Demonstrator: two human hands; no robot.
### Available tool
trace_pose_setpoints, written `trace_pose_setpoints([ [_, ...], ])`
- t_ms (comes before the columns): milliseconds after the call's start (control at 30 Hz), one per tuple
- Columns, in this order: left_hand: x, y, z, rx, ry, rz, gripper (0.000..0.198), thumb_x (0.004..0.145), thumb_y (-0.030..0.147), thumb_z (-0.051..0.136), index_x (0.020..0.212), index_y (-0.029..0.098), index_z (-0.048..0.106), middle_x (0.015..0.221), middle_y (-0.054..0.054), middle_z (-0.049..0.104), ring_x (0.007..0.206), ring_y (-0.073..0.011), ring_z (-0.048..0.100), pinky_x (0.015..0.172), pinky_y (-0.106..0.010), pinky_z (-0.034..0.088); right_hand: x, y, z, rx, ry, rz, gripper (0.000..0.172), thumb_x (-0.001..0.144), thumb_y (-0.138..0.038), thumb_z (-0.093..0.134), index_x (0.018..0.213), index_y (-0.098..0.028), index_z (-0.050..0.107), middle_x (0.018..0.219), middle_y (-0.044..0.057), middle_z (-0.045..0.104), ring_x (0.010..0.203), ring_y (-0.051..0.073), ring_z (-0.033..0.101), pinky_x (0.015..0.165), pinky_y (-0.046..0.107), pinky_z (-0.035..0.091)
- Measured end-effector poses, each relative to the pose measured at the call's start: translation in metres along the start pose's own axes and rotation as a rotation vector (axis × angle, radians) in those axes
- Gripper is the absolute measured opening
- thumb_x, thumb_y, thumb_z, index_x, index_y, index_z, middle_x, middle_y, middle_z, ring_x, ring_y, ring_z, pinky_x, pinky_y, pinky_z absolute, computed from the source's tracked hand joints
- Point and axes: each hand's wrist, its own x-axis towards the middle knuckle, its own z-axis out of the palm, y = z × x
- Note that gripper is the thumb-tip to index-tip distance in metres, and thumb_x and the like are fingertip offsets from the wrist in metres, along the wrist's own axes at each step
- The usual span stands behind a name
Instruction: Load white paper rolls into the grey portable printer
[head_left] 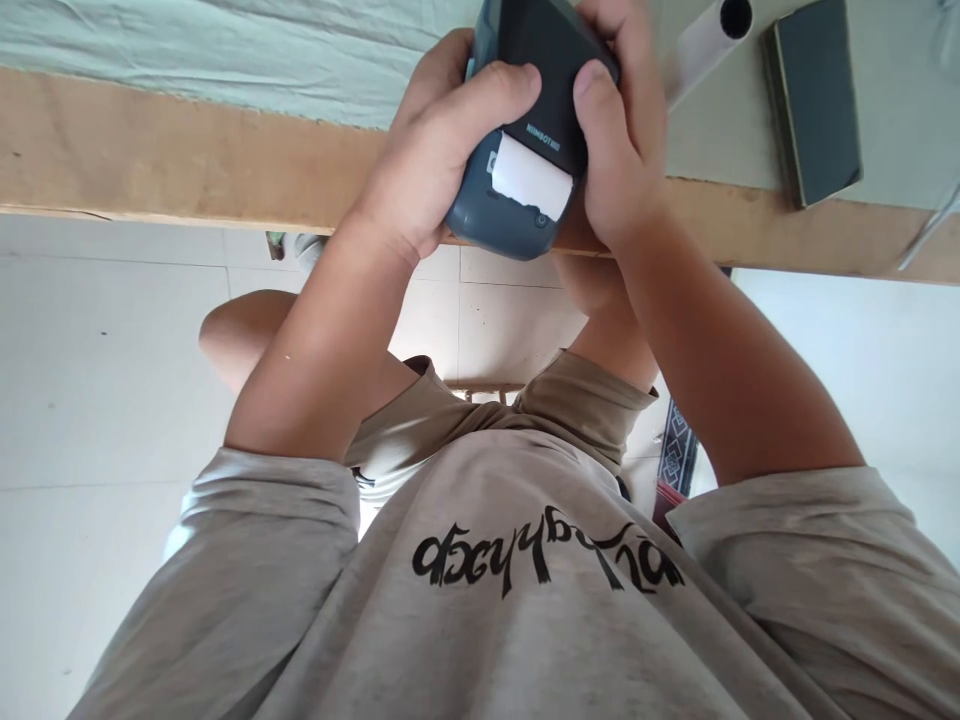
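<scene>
Both my hands grip a dark blue-grey label printer [502, 222] marked NIIMBOT, held over the table's front edge. My left hand [454, 130] wraps its left side, the thumb lying on the black lid [551, 75]. My right hand [619, 140] clasps the opposite side, thumb bent against the lid's edge. A white paper label [532, 178] sticks out of the slot below the lid. The far end of the printer is cut off by the top of the view.
A pale green cloth [225, 50] covers the table's left part, behind its wooden edge [187, 150]. To the right lie a white cardboard tube [697, 55], a dark book-like block [817, 105] and a thin pale cable [930, 230]. My legs are under the table.
</scene>
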Motion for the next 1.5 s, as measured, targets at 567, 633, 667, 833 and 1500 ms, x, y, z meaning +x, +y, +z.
trace_pose_setpoints([
  [567, -0.015, 0.03, 0.0, 0.005, -0.081, -0.145, 0.033, 0.073, 0.032, 0.075, 0.103, 0.022, 0.066, 0.092, -0.005, 0.063, 0.087, -0.0209, 0.055, 0.069, -0.03, 0.042, -0.004, -0.011, -0.004, 0.107, -0.025, -0.036, 0.038, 0.09, -0.051, 0.04, 0.115, -0.024, 0.049, 0.113, 0.002, 0.054, 0.101, 0.01, 0.054, 0.093, 0.029, 0.047],
  [633, -0.016, 0.03, 0.001, -0.007, -0.07, -0.165, 0.037, 0.07, 0.036, 0.077, 0.104, 0.025, 0.066, 0.095, -0.005, 0.063, 0.086, -0.0212, 0.056, 0.069, -0.031, 0.044, -0.004, -0.01, -0.003, 0.111, -0.016, -0.025, 0.039, 0.089, -0.052, 0.04, 0.115, -0.025, 0.049, 0.113, 0.001, 0.054, 0.102, 0.01, 0.054, 0.093, 0.03, 0.047],
  [667, -0.016, 0.028, 0.001, 0.004, -0.057, -0.184, 0.035, 0.072, 0.034, 0.075, 0.105, 0.025, 0.066, 0.096, -0.004, 0.063, 0.086, -0.0205, 0.057, 0.07, -0.03, 0.044, -0.004, -0.01, -0.003, 0.113, -0.018, -0.011, 0.038, 0.088, -0.052, 0.041, 0.115, -0.026, 0.049, 0.113, 0.001, 0.055, 0.102, 0.01, 0.054, 0.093, 0.03, 0.047],
  [833, -0.016, 0.028, 0.001, 0.024, -0.025, -0.164, 0.031, 0.077, 0.039, 0.067, 0.104, 0.023, 0.064, 0.089, -0.002, 0.06, 0.098, -0.0205, 0.061, 0.083, -0.028, 0.048, -0.004, -0.011, -0.002, 0.132, -0.009, 0.046, 0.037, 0.086, -0.052, 0.045, 0.115, -0.03, 0.051, 0.112, 0.0, 0.056, 0.1, 0.011, 0.055, 0.092, 0.031, 0.047],
  [1500, -0.02, 0.042, 0.003, 0.189, -0.069, -0.196, 0.034, 0.083, 0.027, 0.058, 0.115, 0.02, 0.059, 0.108, -0.004, 0.061, 0.121, -0.0327, 0.058, 0.096, -0.041, 0.052, -0.005, -0.015, 0.001, 0.004, 0.024, 0.011, 0.039, 0.088, -0.053, 0.038, 0.113, -0.028, 0.053, 0.11, 0.002, 0.052, 0.101, 0.012, 0.054, 0.094, 0.031, 0.049],
])
